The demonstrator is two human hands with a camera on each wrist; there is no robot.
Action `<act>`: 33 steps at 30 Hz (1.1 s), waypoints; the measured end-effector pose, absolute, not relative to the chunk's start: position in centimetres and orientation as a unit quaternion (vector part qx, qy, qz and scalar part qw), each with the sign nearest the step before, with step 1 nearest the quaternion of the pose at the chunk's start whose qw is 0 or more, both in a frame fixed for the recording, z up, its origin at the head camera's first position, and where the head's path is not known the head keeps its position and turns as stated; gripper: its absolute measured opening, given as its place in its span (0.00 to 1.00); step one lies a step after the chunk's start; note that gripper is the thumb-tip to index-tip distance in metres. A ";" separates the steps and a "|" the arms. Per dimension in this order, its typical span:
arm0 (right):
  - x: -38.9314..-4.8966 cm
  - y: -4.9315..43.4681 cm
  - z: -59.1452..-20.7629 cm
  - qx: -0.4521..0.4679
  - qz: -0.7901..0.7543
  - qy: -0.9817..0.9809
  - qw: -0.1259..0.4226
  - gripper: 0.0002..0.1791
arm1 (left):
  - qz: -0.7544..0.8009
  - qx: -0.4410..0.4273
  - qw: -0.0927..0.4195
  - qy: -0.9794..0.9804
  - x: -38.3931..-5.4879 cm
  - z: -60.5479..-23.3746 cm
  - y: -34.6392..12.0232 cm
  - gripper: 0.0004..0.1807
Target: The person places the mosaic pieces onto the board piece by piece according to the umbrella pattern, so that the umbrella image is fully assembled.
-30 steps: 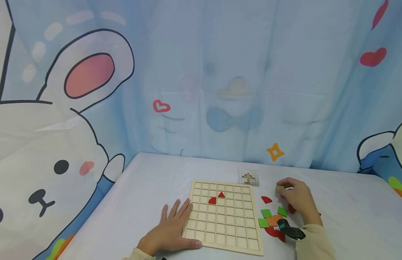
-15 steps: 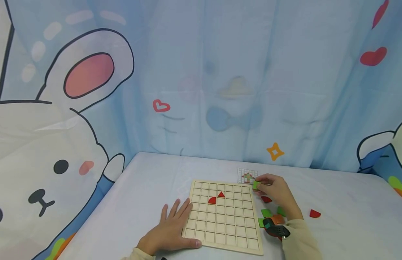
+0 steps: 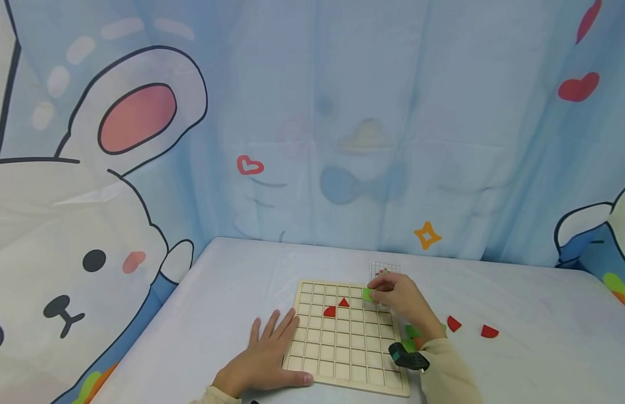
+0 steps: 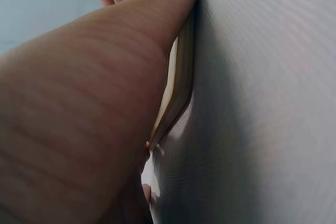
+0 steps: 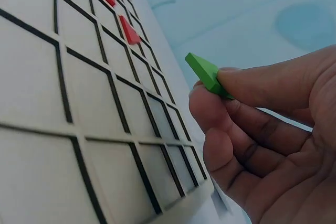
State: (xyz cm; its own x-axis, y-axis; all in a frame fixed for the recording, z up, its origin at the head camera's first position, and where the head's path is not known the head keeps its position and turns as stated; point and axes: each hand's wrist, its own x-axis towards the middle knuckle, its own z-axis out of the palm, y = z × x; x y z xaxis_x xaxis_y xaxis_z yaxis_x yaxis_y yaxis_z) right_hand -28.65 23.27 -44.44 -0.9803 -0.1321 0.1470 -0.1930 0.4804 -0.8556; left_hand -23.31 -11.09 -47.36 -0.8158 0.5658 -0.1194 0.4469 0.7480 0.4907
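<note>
My right hand (image 3: 399,294) pinches a green square tile (image 3: 367,294) between thumb and fingertips, over the far right part of the wooden grid board (image 3: 343,356). In the right wrist view the green tile (image 5: 203,73) tilts above the board's cells. Two red pieces lie in the grid: a triangle (image 3: 344,302) and, diagonally below it, a quarter-round piece (image 3: 330,311). My left hand (image 3: 264,356) rests with spread fingers along the board's left edge, its thumb at the near corner. In the left wrist view that hand covers much of the board's side (image 4: 181,72).
A small pattern card (image 3: 378,266) lies behind the board, partly covered by my right hand. Right of the board are green tiles (image 3: 409,344), partly hidden by the right forearm. Two red quarter-round pieces (image 3: 454,324) lie farther right. A printed curtain (image 3: 292,112) hangs behind the table.
My right hand has carried the green tile leftward from the loose pieces, past the card, to over the board. The left hand has stayed in place.
</note>
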 end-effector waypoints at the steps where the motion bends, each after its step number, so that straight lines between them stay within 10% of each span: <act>1: -28.7 23.0 -44.5 0.103 0.501 -0.859 0.030 0.08 | 0.226 0.273 0.131 0.926 -23.3 -47.4 -11.1 0.66; 33: -28.5 18.7 -44.8 0.147 0.444 -0.884 0.015 0.06 | 0.241 0.274 0.130 0.922 -23.7 -47.9 -11.2 0.69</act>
